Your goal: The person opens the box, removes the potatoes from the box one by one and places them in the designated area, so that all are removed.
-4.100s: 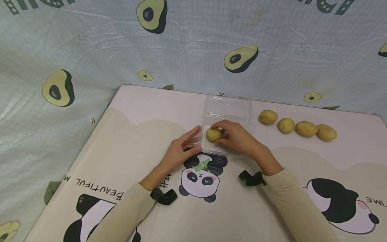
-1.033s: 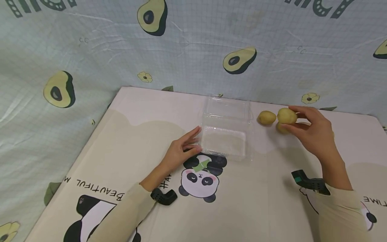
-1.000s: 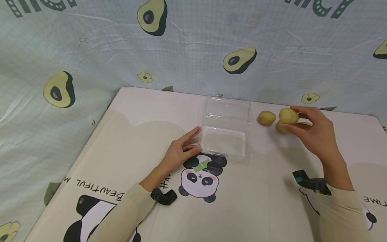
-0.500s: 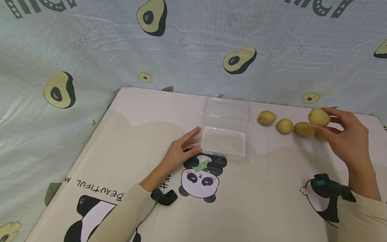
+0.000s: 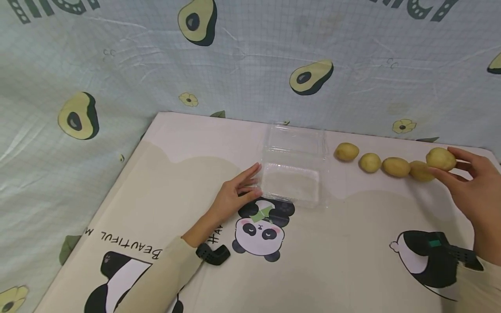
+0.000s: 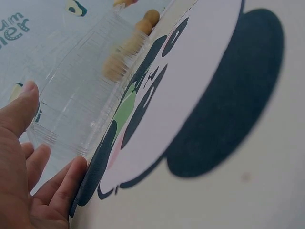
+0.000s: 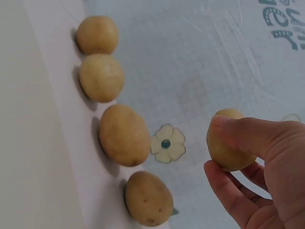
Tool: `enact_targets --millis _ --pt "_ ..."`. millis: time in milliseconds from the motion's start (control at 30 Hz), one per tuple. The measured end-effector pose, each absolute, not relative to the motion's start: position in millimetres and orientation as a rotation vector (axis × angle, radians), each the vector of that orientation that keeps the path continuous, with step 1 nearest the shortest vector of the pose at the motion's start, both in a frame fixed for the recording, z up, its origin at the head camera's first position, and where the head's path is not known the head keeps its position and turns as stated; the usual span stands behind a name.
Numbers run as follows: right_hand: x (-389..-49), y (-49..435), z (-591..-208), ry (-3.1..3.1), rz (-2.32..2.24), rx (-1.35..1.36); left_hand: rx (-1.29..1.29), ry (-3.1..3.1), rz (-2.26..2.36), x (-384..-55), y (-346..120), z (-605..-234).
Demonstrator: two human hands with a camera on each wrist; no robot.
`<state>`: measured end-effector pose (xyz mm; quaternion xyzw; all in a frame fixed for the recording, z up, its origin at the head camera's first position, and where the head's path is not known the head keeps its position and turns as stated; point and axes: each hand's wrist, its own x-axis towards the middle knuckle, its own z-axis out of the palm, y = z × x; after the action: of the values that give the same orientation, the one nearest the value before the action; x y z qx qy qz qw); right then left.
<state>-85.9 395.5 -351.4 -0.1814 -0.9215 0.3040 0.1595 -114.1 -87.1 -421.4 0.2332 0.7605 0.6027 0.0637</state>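
My right hand (image 5: 479,187) pinches a potato (image 5: 440,159) between thumb and fingers at the right end of a row of potatoes. In the right wrist view this potato (image 7: 229,143) is held up off the table, apart from the others. Several more potatoes (image 5: 396,167) lie in a line along the back right of the table. At the middle back stands a lidded clear plastic container (image 5: 290,182), its lid (image 5: 294,138) folded back and nothing inside. Beside the container's left wall, my left hand (image 5: 234,193) rests with fingers extended, fingertips right at the plastic.
A cloth printed with pandas covers the table (image 5: 313,256). Behind it hangs a pale curtain (image 5: 242,65) with avocado prints, meeting the table's back edge. A black wrist camera (image 5: 213,254) sits on the left forearm.
The potato that was inside the container has come out in my right hand, carried rightward over the row to its far right end. My left hand stays at the container.
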Motion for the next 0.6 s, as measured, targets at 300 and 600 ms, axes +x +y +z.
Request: enact_targets --millis 300,600 --pt "-101.3 463.4 -399.9 -2.500 0.938 -0.646 0.688 2.306 1.800 -109.7 -85.4 -410.8" --pt "-105.0 485.7 -418.1 -2.521 0.958 -0.845 0.673 2.322 1.771 -101.3 -84.9 -387.2"
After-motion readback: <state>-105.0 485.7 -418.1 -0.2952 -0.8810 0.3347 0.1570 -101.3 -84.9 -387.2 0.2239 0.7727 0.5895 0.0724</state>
